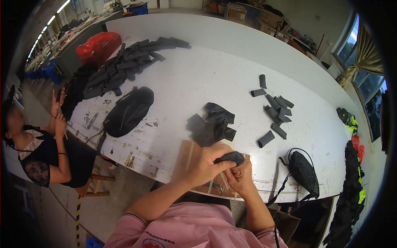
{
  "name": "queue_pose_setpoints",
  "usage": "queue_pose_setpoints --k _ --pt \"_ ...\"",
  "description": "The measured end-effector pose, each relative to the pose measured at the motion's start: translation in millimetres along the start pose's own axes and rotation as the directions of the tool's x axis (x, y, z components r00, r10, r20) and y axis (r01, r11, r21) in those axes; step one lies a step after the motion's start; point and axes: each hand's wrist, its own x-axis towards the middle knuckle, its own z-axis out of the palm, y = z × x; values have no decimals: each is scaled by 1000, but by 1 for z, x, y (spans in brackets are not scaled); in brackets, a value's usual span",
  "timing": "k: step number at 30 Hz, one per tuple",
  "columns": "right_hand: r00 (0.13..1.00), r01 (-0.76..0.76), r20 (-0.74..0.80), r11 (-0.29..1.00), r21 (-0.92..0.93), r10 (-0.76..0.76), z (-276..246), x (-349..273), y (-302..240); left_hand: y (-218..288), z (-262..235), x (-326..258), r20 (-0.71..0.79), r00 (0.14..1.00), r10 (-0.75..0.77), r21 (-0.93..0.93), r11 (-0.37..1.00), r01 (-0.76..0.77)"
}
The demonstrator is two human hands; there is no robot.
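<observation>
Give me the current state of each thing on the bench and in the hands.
Small black piece: gripped by both hands.
Left hand: closed on it.
Right hand: closed on it.
Black rolls: rolled, scattered loose.
Black fabric pieces: unrolled, heaped.
Black drawstring bag: lying at table edge.

Matt black cloth roll [231, 157] (soft-looking)

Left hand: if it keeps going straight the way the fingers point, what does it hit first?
The left hand points right, fingers wrapped over a small dark rolled piece. Straight on it meets the right hand holding the same piece; they look already in contact, though depth is unclear.
</observation>
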Motion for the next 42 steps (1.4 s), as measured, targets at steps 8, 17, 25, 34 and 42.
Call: queue_pose_setpoints --k 8,17,25,34,42 --pt "996 -82 33 997 11 81 10 -6 8 -4 1 -1 17 985 170 273 947 -168" --pt "980 -156 124 988 10 154 13 -12 15 3 8 -9 -123 992 -37 -134 991 21" --pt "997 -25 78 998 62 20 30 -29 43 6 -3 -1 104 987 120 237 961 -141" --pt "999 -35 1 999 -9 35 15 -8 11 24 7 -8 -140 990 -1 -128 992 -17" --pt "993 22 117 978 -207 2 -12 10 -14 5 -11 -11 -324 937 128 -368 896 -250"
